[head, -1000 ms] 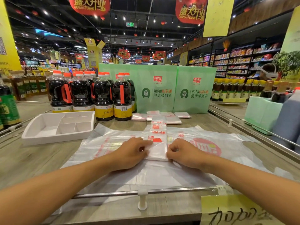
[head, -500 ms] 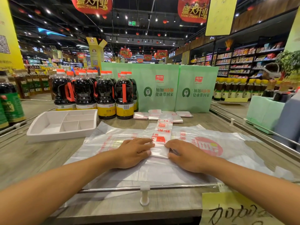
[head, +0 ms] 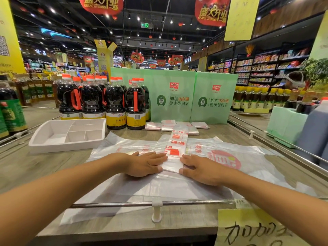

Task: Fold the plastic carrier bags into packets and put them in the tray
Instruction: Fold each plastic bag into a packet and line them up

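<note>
My left hand (head: 145, 164) and right hand (head: 202, 169), fingers flat, pin the red-printed folded clear-plastic strip (head: 176, 150) right of the white divided plastic tray (head: 67, 147); I'd crease squarely.

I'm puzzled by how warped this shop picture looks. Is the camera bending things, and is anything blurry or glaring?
Head view: the wide lens swells the forearms toward the corners; the green-labelled bottles at the left edge are blurred; ceiling lights glint on the soy sauce bottles and the plastic carrier bags; left hand and right hand look sharp.
</note>
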`<state>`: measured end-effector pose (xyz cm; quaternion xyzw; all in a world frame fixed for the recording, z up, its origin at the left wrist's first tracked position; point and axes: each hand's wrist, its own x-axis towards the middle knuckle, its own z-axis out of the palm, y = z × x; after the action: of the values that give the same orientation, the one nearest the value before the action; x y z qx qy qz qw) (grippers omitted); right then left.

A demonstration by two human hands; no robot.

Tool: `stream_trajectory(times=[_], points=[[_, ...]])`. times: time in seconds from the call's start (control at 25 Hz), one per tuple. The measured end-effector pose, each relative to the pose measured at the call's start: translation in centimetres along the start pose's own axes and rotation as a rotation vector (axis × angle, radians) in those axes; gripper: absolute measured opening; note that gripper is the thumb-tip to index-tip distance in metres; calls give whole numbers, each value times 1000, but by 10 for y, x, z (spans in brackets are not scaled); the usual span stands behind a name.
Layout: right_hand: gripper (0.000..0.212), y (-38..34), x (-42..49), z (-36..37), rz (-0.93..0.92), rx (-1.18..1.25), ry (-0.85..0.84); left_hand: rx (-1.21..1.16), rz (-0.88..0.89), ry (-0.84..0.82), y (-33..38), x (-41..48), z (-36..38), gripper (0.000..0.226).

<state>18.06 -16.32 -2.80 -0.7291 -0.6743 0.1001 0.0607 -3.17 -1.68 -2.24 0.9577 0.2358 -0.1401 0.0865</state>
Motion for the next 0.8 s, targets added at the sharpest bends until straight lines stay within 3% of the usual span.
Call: stream_trajectory(times=[0.08,0.2,0.32,0.48,0.56,0.68,0.8], points=[[70,0,-1,-1,-1,6,-1,-27,22,-1,-2,1,-8,62],[71,2,-2,0,-15,23,13,-139,80,164,-11,2,-4,65],[78,6,-3,-1,-49,37,55,-117,110,334,-12,0,5,57],[84,11,-4,0,-47,145,89,-147,123,433,-7,-1,8,44],[69,12,-4,0,-62,180,132,-189,127,461,-5,-3,7,50],[25,17,1,3,-116,257,237,-254,147,534,-1,-5,7,63],[14,15,0,-1,-90,365,281,-391,189,604,0,-7,7,51]])
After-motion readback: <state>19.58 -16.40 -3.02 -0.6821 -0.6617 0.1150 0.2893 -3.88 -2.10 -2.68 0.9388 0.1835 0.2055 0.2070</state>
